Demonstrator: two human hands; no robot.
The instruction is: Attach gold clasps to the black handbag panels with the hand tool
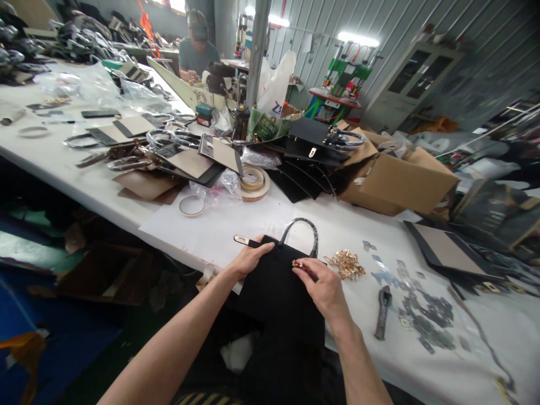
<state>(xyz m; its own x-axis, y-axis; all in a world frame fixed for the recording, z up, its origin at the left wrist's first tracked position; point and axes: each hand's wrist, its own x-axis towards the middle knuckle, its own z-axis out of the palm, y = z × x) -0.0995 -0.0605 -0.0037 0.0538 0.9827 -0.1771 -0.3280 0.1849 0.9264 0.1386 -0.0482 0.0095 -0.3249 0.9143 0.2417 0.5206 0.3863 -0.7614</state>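
A black handbag panel (274, 292) with a wrapped loop handle (311, 225) lies at the table's near edge, partly over my lap. My left hand (251, 260) grips its upper left edge, thumb on top. Beside that hand a short black strap with a gold plate (241, 239) sticks out. Over the panel's upper right, my right hand (323, 284) pinches a small gold metal fitting (297, 264) between thumb and fingers; its exact kind is too small to tell. A pile of gold fittings (348, 265) lies just right of that hand.
Thin metal plates (426, 315) and a dark hand tool (383, 312) lie on the right. Further back are tape rolls (255, 183), stacked bag pieces (189, 163), a black handbag (312, 140) and a cardboard box (405, 177). A person (198, 53) sits across the table.
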